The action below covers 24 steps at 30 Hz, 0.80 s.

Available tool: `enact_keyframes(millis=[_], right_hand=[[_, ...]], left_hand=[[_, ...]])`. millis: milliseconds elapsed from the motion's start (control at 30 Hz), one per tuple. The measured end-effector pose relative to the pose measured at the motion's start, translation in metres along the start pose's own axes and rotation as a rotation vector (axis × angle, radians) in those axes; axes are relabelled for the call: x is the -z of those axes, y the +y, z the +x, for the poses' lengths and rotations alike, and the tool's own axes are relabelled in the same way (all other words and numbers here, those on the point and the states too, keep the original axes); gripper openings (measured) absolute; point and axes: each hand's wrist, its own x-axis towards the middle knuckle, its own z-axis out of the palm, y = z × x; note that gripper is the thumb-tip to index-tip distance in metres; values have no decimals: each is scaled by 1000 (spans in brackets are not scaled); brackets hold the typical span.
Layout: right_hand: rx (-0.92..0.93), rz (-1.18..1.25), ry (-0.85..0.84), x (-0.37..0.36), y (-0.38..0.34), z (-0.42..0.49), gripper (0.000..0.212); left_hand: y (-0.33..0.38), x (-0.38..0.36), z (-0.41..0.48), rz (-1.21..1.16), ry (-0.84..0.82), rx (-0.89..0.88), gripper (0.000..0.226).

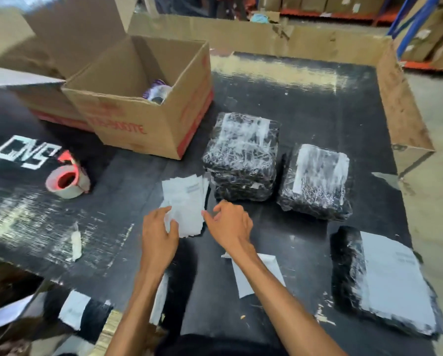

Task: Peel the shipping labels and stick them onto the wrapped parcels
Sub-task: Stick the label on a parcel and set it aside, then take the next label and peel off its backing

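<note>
A stack of white shipping labels [187, 204] lies on the black table in front of me. My left hand [157, 235] rests on the stack's near left corner, thumb and fingers pinching its edge. My right hand [229, 224] touches the stack's right edge with curled fingers. Three black wrapped parcels lie to the right: a tall one [242, 155] just behind the labels, a smaller one [318, 181] beside it, and a flat one [384, 281] at the near right that carries a white label. A loose white backing sheet [266, 273] lies under my right forearm.
An open cardboard box [138, 98] stands at the back left. A tape roll with a red core [67, 182] sits to the left. Cardboard walls [400, 104] border the table at the back and right. Paper scraps [74, 309] lie along the near edge.
</note>
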Motion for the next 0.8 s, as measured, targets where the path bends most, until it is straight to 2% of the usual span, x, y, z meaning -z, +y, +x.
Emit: enact_keyframes(millis=[67,200,233,367,567,667,800], right_hand=[[-38,-20,-38,-3,-6,5,39],[-56,16,-69,-10,-6,10,17],[-52,28,-73,-12,-5,11,17],[-7,40,-12,-12,-4,9,11],[126,-73,109,-6,4,6,14],[200,-20,111,-2,7,3,14],[193,126,33,1,12,8,15]], left_hand=[[-5,-2,4,20,-49,13,39],[-8,-6,3,64,-81,49,37],[-8,-6,3,79,-85,54,37],[-8,-9,3,159,-89,49,39],[-9,-11,4,200,-72,32,38],[-8,-14,5,216,-61,31,39],[-9,-17,7,206,-42,41,39]])
